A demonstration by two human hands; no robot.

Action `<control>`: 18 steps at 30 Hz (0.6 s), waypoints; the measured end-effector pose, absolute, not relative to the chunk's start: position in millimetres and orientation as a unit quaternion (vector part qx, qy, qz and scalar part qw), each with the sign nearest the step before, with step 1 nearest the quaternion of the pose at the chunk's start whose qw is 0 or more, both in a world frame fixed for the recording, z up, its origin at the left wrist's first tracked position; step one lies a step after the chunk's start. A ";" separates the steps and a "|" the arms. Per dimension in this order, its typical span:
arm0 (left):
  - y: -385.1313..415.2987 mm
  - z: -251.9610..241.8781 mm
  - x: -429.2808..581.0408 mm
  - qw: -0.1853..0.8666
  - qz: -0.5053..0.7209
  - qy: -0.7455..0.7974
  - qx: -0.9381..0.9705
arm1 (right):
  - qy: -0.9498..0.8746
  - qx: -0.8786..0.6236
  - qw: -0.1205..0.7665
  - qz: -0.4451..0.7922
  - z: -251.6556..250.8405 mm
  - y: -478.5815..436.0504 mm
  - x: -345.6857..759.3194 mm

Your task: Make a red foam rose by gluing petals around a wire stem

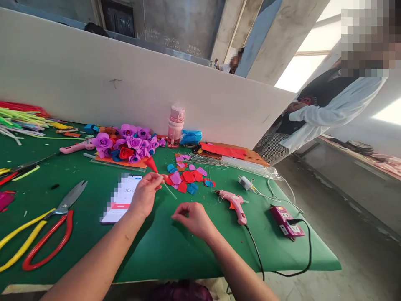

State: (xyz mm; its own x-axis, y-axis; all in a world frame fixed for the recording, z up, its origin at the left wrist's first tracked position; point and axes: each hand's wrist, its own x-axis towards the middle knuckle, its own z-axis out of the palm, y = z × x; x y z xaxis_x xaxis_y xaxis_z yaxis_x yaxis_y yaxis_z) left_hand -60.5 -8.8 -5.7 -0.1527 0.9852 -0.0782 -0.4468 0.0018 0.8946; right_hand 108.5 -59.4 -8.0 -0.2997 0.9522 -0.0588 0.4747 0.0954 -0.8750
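My left hand (147,190) is closed in a pinch around a red cone-shaped flower bud (151,164), which points up above the fingers. A thin pale stem (169,190) slants down to the right from those fingers. My right hand (194,217) is curled low over the table, thumb and fingertips drawn together. Whether anything tiny sits between them cannot be made out. Loose red, purple and blue petals (188,176) lie just beyond both hands. To the right of my right hand rests a pink glue gun (233,205).
Finished purple and red flowers (133,142) are heaped at the back beside a pink bottle (175,127). A lit phone (120,205) and large scissors (59,213) lie left. A power strip (286,221) with cords is at right. A person (326,113) stands beyond the white partition (131,79).
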 end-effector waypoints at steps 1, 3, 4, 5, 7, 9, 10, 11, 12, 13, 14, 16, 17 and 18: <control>-7.5 -5.0 -62.3 0.563 0.641 0.423 0.306 | -0.692 -0.532 0.262 0.413 -8.8 -61.8 115.8; -6.9 -2.6 -64.4 0.570 0.650 0.407 0.295 | -0.700 -0.576 0.257 0.335 -7.8 -58.1 130.2; -7.5 -1.1 -64.3 0.582 0.646 0.394 0.298 | -0.705 -0.600 0.262 0.271 -6.3 -51.5 136.7; -8.6 0.4 -63.6 0.596 0.637 0.384 0.303 | -0.713 -0.616 0.269 0.197 -4.4 -42.1 142.3; -11.6 2.4 -60.8 0.617 0.614 0.373 0.322 | -0.723 -0.628 0.278 0.065 -1.3 -17.6 149.4; -14.2 2.9 -57.7 0.622 0.595 0.374 0.344 | -0.707 -0.646 0.285 0.023 -1.9 8.7 150.7; -15.1 2.5 -56.5 0.621 0.591 0.375 0.353 | -0.697 -0.656 0.289 0.026 -4.0 20.3 149.4; -15.7 1.8 -55.7 0.620 0.587 0.375 0.361 | -0.694 -0.659 0.289 0.032 -7.4 30.2 147.3; -16.1 0.9 -55.2 0.618 0.584 0.376 0.367 | -0.694 -0.659 0.287 0.037 -11.7 37.9 144.6; -16.2 -0.1 -55.1 0.617 0.581 0.378 0.372 | -0.698 -0.656 0.285 0.041 -16.8 43.6 141.8; -16.2 -1.1 -55.1 0.616 0.578 0.382 0.375 | -0.703 -0.652 0.281 0.045 -22.1 47.2 139.2; -16.0 -2.9 -55.2 0.613 0.570 0.392 0.381 | -0.713 -0.642 0.276 0.055 -31.9 50.1 135.2; -15.8 -3.6 -55.1 0.614 0.565 0.395 0.385 | -0.717 -0.638 0.274 0.059 -35.9 50.2 134.0; -15.7 -4.1 -54.8 0.616 0.560 0.397 0.387 | -0.721 -0.635 0.272 0.060 -38.9 50.0 133.3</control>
State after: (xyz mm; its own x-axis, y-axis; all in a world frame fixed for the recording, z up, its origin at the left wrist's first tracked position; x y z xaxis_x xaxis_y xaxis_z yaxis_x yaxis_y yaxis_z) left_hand -54.8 -15.7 -4.1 0.0570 0.9968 -0.0552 -0.3825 0.0729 0.9211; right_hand 133.3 50.0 -38.9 -0.0463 0.9477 0.3157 0.8820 0.1871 -0.4325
